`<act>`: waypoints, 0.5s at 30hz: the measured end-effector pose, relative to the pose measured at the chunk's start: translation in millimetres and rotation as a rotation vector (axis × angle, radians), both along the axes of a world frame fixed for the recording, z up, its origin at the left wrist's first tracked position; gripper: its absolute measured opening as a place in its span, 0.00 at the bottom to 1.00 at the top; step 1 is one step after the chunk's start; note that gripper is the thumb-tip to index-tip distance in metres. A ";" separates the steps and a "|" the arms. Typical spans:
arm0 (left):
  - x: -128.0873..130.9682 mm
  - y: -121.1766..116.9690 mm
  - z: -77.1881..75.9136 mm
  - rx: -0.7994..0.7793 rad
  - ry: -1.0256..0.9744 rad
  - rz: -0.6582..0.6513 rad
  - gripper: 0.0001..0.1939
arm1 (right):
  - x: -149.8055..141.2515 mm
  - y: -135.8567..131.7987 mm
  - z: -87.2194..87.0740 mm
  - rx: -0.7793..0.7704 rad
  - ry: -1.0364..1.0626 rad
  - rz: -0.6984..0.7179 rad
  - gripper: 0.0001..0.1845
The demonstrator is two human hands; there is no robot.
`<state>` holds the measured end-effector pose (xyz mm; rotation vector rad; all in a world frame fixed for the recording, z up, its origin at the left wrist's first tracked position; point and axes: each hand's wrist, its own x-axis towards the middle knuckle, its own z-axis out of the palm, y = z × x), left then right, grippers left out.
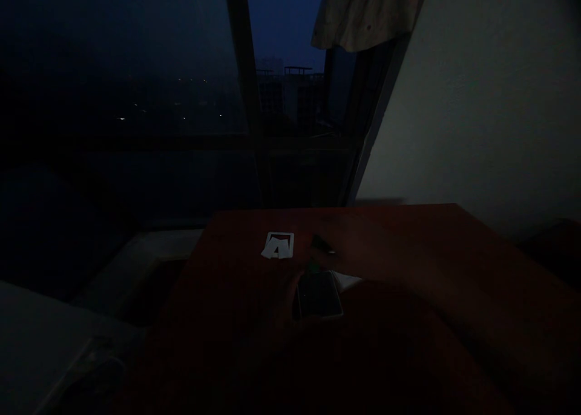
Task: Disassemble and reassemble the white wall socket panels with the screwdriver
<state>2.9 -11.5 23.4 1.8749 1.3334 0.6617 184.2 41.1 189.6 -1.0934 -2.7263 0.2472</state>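
Observation:
The scene is very dark. My left hand (285, 301) is closed round the left side of a dark, flat, squarish object with a pale edge (320, 295); I cannot make out its kind. A small green patch (312, 267) shows at its top. Just beyond, my right hand (356, 242) reaches in from the right, smeared and dim. By its fingertips is a small dark piece with a bright edge (323, 244). A white sheet-like piece (347, 280) lies partly covered under that hand. Left of both hands, a white square frame (292, 236) has white strips (276, 247) lying across it.
All of this is over a reddish-brown table (218, 264). Large window panes (122, 64) stand behind it, with a cloth curtain (367, 16) at the top. A pale wall (490, 100) rises on the right, and a light ledge (175, 242) runs beyond the table's left edge.

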 end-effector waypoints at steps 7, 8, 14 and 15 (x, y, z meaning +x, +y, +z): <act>1.1 -0.9 1.1 0.007 0.027 0.007 0.42 | -1.0 -1.5 -1.2 0.002 0.002 -0.083 0.19; 0.9 -1.1 1.0 0.010 0.031 0.007 0.41 | -2.5 -0.9 -2.4 0.048 -0.048 -0.145 0.18; -0.3 -1.2 1.5 0.044 0.054 0.008 0.26 | 0.7 -8.1 2.9 -0.085 0.079 0.089 0.19; -0.1 -1.1 1.4 0.048 0.059 0.015 0.21 | 1.8 -11.1 5.3 -0.127 0.109 0.142 0.22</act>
